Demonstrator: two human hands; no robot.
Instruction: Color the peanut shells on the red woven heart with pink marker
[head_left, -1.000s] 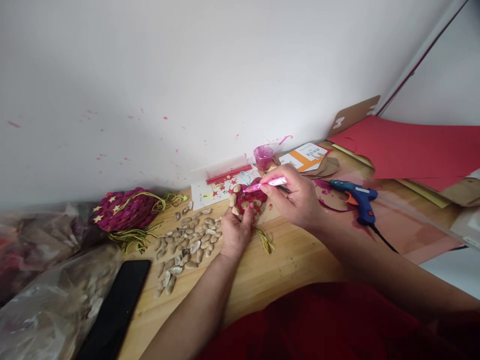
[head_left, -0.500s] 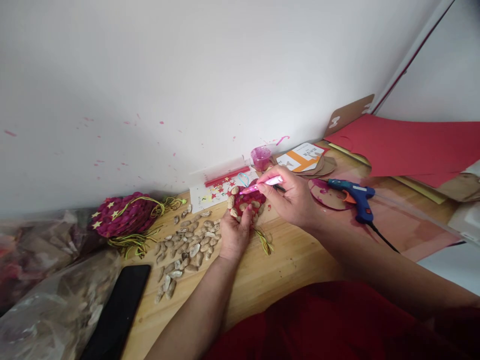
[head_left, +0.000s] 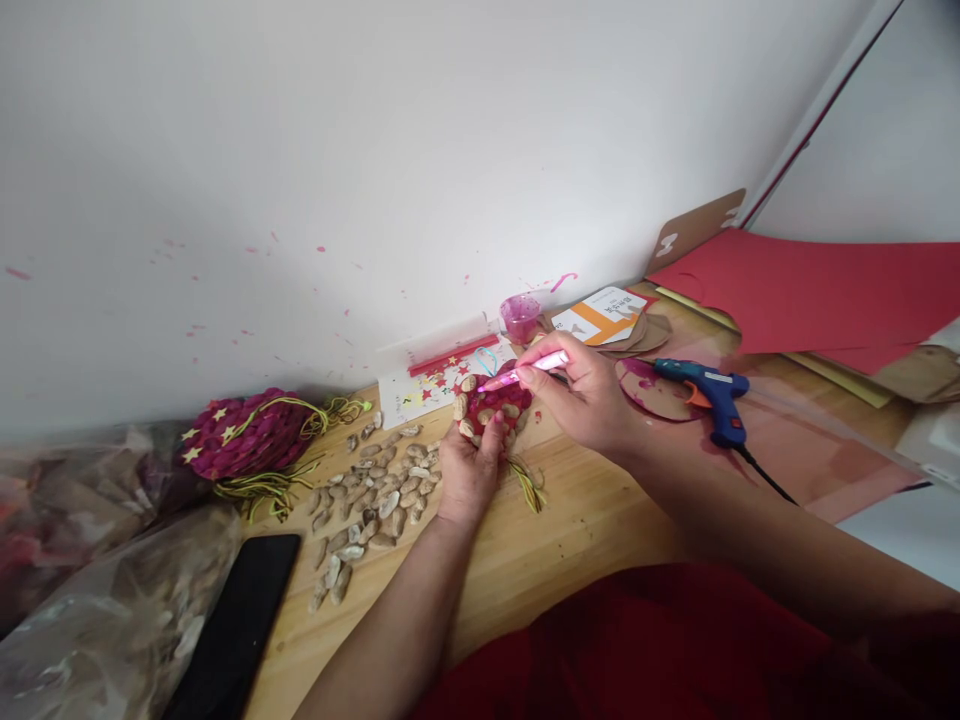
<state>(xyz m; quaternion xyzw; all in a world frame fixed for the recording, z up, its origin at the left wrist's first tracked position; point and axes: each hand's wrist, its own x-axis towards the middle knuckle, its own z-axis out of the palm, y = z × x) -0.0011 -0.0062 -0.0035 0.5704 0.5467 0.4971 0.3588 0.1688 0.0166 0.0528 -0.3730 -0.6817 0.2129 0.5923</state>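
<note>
My left hand (head_left: 471, 465) grips a red round craft piece (head_left: 491, 405) from below, its thumb pressed on the face. Peanut shells line the piece's left edge and sit on its middle, and a yellow-green tassel (head_left: 531, 487) hangs from its lower side. Pinched in my right hand (head_left: 589, 395) is a white paintbrush (head_left: 551, 362) stained pink, its tip meeting the upper left of the piece beside the shells. Loose peanut shells (head_left: 388, 502) lie spread left of my left hand. Behind the piece stands a small cup of pink paint (head_left: 520, 318).
At left are a finished-looking purple ornament with gold stars (head_left: 255, 435), plastic bags (head_left: 112, 620) and a black phone (head_left: 236, 630). A blue glue gun (head_left: 712, 395) with its cord lies at right, near red paper sheets (head_left: 840, 290). Star-covered paper (head_left: 405, 395) rests against the wall.
Both hands keep their holds, and the brush tip stays on the craft piece with barely any movement. The whole view has shifted very slightly.
</note>
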